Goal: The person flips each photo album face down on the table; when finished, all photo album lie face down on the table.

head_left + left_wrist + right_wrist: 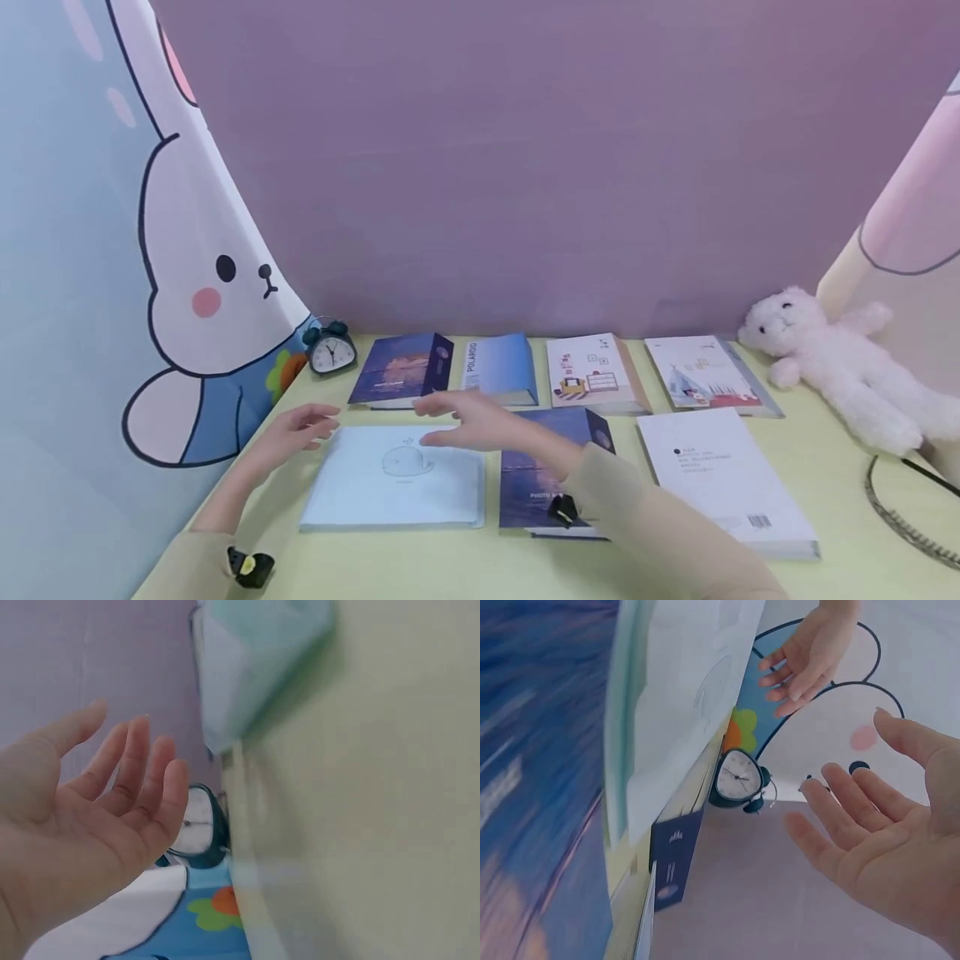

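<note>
A pale blue album with a whale drawing (352, 496) lies flat at the front left of the table. My left hand (288, 437) hovers by its left edge, fingers loosely bent and holding nothing. Over the album's upper right part hangs my right hand (480, 421), its thumb and fingers apart with nothing between them. In the left wrist view the left palm (97, 825) faces up beside the album's corner (251, 667). Both hands show in the right wrist view, the right hand (885, 832) with spread fingers, off the album (682, 712).
A purple photo album (517, 492) and a white book (738, 487) lie to the right. Behind stand a dark album (397, 367), a blue Polaroid album (498, 362) and two illustrated ones. An alarm clock (330, 350) is back left, a plush toy (840, 358) back right.
</note>
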Demonstrator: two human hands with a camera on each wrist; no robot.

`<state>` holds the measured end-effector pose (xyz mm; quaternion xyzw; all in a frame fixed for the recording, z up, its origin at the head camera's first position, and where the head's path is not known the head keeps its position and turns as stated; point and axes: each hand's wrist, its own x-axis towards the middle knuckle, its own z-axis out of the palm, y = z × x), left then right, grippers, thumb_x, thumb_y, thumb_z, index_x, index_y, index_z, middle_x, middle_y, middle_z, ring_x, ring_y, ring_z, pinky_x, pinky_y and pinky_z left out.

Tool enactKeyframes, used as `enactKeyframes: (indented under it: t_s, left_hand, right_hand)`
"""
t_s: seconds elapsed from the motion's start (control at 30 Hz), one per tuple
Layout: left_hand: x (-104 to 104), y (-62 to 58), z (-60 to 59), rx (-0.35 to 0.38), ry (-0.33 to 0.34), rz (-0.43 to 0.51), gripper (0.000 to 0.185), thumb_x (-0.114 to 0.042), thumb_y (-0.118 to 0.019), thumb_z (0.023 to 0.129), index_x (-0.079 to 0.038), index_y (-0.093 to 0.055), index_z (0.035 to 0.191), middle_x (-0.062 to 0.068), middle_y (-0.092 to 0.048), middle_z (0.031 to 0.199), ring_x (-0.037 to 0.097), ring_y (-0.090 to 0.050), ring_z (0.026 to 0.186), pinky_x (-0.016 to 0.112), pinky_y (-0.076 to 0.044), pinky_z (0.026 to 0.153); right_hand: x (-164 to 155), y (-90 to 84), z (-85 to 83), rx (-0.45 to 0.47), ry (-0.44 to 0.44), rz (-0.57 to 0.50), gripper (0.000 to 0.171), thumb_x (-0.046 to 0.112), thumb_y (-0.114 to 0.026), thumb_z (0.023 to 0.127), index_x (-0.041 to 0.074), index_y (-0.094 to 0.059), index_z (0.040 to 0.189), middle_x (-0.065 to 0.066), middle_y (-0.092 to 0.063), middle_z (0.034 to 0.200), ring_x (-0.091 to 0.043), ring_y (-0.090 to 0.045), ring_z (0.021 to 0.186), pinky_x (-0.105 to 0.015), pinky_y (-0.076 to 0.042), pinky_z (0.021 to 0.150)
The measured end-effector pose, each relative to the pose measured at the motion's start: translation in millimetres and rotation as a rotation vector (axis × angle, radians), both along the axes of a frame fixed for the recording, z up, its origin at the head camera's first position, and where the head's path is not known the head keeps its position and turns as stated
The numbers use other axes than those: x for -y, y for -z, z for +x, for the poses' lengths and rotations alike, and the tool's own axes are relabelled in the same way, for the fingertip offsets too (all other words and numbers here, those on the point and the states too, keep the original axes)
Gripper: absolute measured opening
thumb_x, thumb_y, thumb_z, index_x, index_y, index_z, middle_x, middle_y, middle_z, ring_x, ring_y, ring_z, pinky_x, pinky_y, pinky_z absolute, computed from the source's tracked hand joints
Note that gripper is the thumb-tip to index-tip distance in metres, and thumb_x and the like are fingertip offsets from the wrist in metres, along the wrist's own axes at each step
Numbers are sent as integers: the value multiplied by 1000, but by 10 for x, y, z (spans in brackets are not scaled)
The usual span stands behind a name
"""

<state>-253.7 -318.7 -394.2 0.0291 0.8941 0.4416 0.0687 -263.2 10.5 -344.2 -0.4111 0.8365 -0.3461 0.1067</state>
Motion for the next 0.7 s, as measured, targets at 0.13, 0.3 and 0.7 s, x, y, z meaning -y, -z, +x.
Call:
enactKeyframes:
  t_s: [0.13, 0.3, 0.7]
  left_hand:
    - [54, 94, 9, 59, -14, 1, 53, -35, -55, 94, 1, -47, 133, 18, -58, 119, 23, -58, 98, 36, -55, 83]
    - [67, 169, 27, 142, -38, -29, 54, -35, -55, 95, 2, -46, 133, 19, -57, 118, 19, -61, 92, 35, -56, 80]
    - [122, 160, 72, 247, -29, -1, 60, -38, -53, 95, 10, -46, 131, 24, -58, 121, 22, -65, 94, 35, -57, 78]
  right_hand:
    - [145, 70, -37, 57, -8, 24, 52, 35, -64, 88, 18, -50, 135, 1, -59, 129, -14, -54, 120, -33, -45, 101]
    - [296, 191, -74, 139, -56, 111, 53, 40, -60, 90, 15, -49, 136, -1, -58, 130, -17, -53, 121, -28, -46, 99]
    - [333, 291, -61, 188, -44, 373, 60, 49, -61, 87, 25, -45, 140, 9, -45, 143, -17, -35, 137, -38, -32, 112]
